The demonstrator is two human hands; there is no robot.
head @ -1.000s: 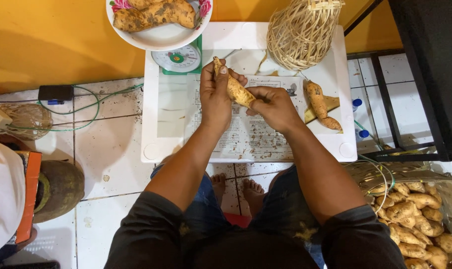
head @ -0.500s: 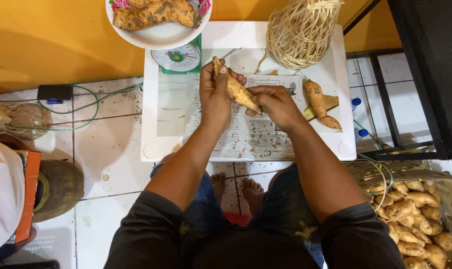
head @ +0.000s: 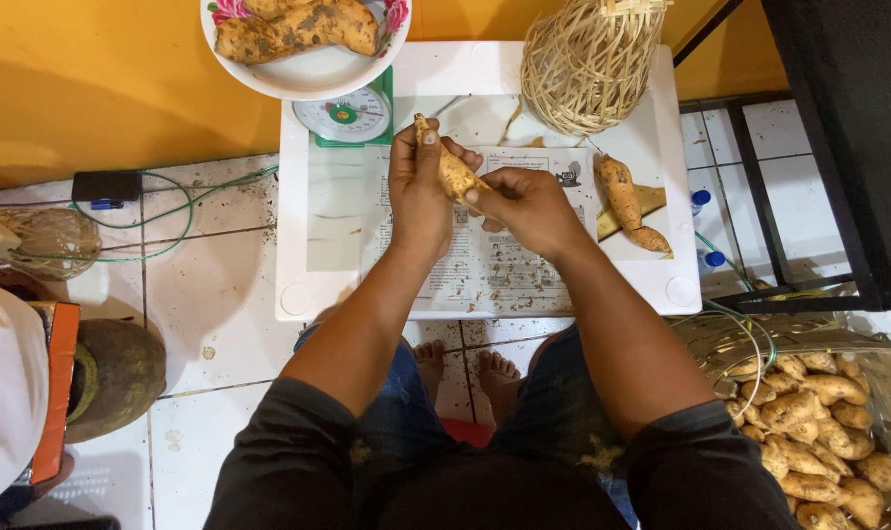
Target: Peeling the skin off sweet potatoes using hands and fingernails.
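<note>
My left hand [head: 418, 186] grips a long yellow-brown sweet potato [head: 452, 169] above a sheet of printed paper [head: 485, 265] on a low white table [head: 318, 255]. The root tilts, its thin tip up by my left fingers. My right hand [head: 524, 201] closes around its lower end from the right; whether it also holds a tool is hidden. Two more sweet potatoes [head: 624, 196] lie on the table to the right. A flowered plate [head: 308, 74] holding several sweet potatoes rests on a green kitchen scale [head: 345, 118] at the back.
A woven cane basket [head: 591, 61] stands at the table's back right. A basket of several sweet potatoes [head: 818, 432] sits on the tiled floor at right. Green cable [head: 171, 211], a wire cover [head: 48, 240] and a dark round object [head: 117, 373] lie left. A black frame [head: 818, 177] stands right.
My right hand has slid along the sweet potato toward its lower end and back, while the left hand keeps the root in the same place.
</note>
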